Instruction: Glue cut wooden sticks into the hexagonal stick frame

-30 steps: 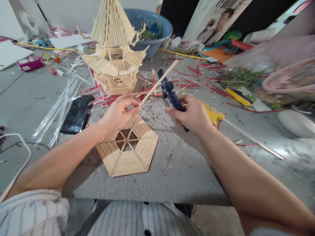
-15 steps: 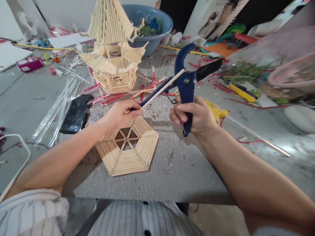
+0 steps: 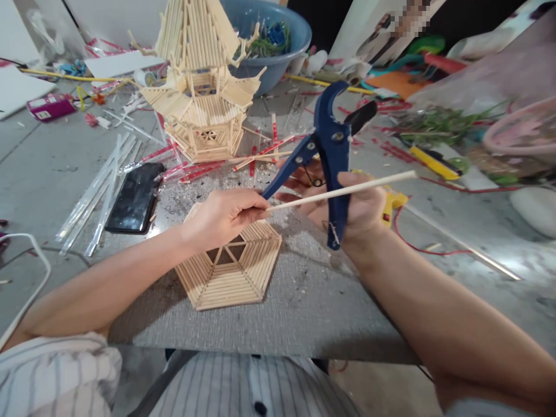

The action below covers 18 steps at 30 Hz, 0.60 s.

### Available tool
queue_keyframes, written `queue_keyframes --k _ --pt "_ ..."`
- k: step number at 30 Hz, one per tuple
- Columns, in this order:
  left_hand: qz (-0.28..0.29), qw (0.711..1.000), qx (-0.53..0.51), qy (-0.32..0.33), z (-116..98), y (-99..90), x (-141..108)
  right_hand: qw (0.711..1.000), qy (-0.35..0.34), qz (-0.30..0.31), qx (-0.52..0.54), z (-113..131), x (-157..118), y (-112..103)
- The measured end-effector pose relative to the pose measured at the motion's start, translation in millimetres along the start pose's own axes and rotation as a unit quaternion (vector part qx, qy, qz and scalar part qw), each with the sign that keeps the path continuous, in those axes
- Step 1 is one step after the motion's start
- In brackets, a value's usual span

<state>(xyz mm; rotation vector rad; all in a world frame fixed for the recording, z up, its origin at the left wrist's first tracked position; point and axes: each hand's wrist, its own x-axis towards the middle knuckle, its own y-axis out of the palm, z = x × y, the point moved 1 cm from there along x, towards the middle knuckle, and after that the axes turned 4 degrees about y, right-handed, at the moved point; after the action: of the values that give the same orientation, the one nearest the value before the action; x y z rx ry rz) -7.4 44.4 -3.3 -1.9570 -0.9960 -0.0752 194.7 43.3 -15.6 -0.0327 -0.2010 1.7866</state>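
Stick [image 3: 341,191]: thin, straight, pale wood, smooth. Tilted, right end higher; near end in the left fingers, far end free in the air past the cutter. Pipe cutter [image 3: 336,153]: dark blue, worn paint, silver rivets, wire spring between splayed handles, black blade [image 3: 364,117] swung away from the hooked jaw. Stick crosses in front of its right handle, not between hook and blade; contact there can't be told.

Grey board [image 3: 313,330]: front edge runs just before the person's striped shirt [image 3: 226,385]. Board surface shows right of the hexagonal stick panel [image 3: 234,284] and from it down to that edge. Beyond the far side, stick pagoda model [image 3: 202,113] and red-and-clear wrappers [image 3: 202,172] close off the room; phone [image 3: 134,200] bounds the left.

Left hand [image 3: 226,217]: thumb and fingers pinched on the stick's near end, cutter's left handle tip at the same fingers; above panel's far left part. Right hand [image 3: 365,211]: palm up, fingers loosely spread behind the cutter, not wrapped round it; right handle lies before the palm.
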Motion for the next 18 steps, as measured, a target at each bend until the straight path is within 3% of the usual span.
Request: queue_keyframes --k 4,7,11,14,16,18 --pt "-0.028 0.997 -0.050 -0.045 1.2 1.6 -0.7 0.992 -0.066 0.083 -0.070 10.6 -9.1 8.4" --pt "-0.019 0.992 -0.096 -0.079 -0.4 3.5 0.3 0.994 -0.051 0.090 -0.025 11.2 -11.3 13.0" --pt "-0.009 0.982 -0.152 -0.108 2.0 5.4 3.9 0.988 0.012 0.038 0.148 6.6 -7.7 14.9" --pt "-0.061 0.976 -0.155 -0.137 7.5 1.2 7.5 0.968 0.020 -0.015 0.248 1.7 -3.2 11.0" --pt "-0.094 0.967 -0.158 -0.179 10.1 -3.5 9.5 0.963 0.009 -0.074 0.259 -3.3 0.1 4.8" --pt "-0.089 0.952 -0.190 -0.222 10.7 -6.9 10.7 0.967 0.007 -0.128 0.220 -10.1 3.4 -3.0"
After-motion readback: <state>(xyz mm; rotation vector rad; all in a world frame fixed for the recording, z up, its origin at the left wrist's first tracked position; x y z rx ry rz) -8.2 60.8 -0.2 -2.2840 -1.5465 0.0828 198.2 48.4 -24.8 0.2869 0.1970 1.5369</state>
